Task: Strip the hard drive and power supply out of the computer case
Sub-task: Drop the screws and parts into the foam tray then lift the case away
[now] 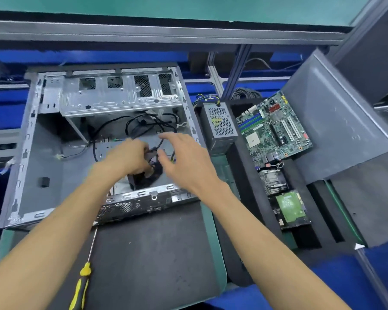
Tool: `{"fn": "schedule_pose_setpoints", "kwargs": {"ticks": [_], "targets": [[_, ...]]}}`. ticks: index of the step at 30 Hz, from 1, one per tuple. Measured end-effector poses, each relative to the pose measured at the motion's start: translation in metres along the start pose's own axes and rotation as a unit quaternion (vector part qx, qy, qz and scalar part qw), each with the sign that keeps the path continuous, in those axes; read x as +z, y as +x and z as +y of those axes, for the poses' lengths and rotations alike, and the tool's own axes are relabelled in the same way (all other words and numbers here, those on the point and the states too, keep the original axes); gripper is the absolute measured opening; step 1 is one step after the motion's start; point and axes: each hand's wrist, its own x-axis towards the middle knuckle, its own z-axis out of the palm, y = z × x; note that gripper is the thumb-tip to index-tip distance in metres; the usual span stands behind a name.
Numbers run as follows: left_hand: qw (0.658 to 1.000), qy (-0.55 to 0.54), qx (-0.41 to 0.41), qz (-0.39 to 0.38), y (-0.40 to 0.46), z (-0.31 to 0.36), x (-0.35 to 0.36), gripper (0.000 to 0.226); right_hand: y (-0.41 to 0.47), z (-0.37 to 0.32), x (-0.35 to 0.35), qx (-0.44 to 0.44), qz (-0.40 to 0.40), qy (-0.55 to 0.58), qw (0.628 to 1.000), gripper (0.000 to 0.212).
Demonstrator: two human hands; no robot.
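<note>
Now we are reaching both hands into the open computer case (43, 157), which is lying on its side on the dark mat (157, 253). Our left hand (127, 156) is curling its fingers around a dark cable connector (153, 151) near the case's front edge, pinching it. Our right hand (184, 159) is hovering just beside it with fingers spread and relaxed, holding nothing. Loose black cables (141, 124) are trailing across the case floor. Outside the case, to the right, the power supply (221, 123) is standing beside the motherboard (274, 128), and the hard drive (290, 208) is lying nearer us, below a heatsink (273, 181). A yellow-handled screwdriver (82, 285) is resting on the mat under our left forearm.
</note>
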Motion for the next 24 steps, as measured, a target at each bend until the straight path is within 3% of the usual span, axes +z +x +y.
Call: {"fn": "schedule_pose_setpoints", "kwargs": {"ticks": [3, 6, 10, 14, 16, 18, 20, 24], "targets": [[0.987, -0.118, 0.056, 0.097, -0.026, -0.003, -0.037, 0.031, -0.004, 0.001, -0.015, 0.023, 0.034, 0.187, 0.981, 0.063], [0.918, -0.337, 0.175, 0.116, -0.068, 0.014, -0.079, 0.034, -0.010, 0.002, -0.042, 0.028, 0.066, 0.278, 0.958, 0.078], [0.801, -0.494, 0.300, 0.154, -0.098, 0.076, -0.099, 0.037, -0.020, 0.010, -0.102, -0.004, 0.182, 0.358, 0.916, 0.049], [0.742, -0.573, 0.332, 0.105, -0.097, 0.151, -0.081, 0.022, -0.048, 0.057, -0.164, 0.011, 0.218, 0.361, 0.907, 0.043], [0.756, -0.558, 0.340, 0.047, -0.091, 0.186, -0.063, 0.025, -0.070, 0.089, -0.182, 0.038, 0.219, 0.375, 0.900, 0.041], [0.795, -0.500, 0.344, 0.016, -0.081, 0.214, -0.040, 0.031, -0.093, 0.117, -0.190, 0.070, 0.215, 0.415, 0.881, 0.042], [0.816, -0.467, 0.342, -0.010, -0.069, 0.244, -0.013, 0.023, -0.120, 0.150, -0.195, 0.119, 0.204, 0.433, 0.870, 0.048], [0.866, -0.376, 0.328, -0.036, -0.050, 0.286, 0.047, 0.019, -0.174, 0.220, -0.190, 0.216, 0.102, 0.334, 0.912, 0.033]]}}
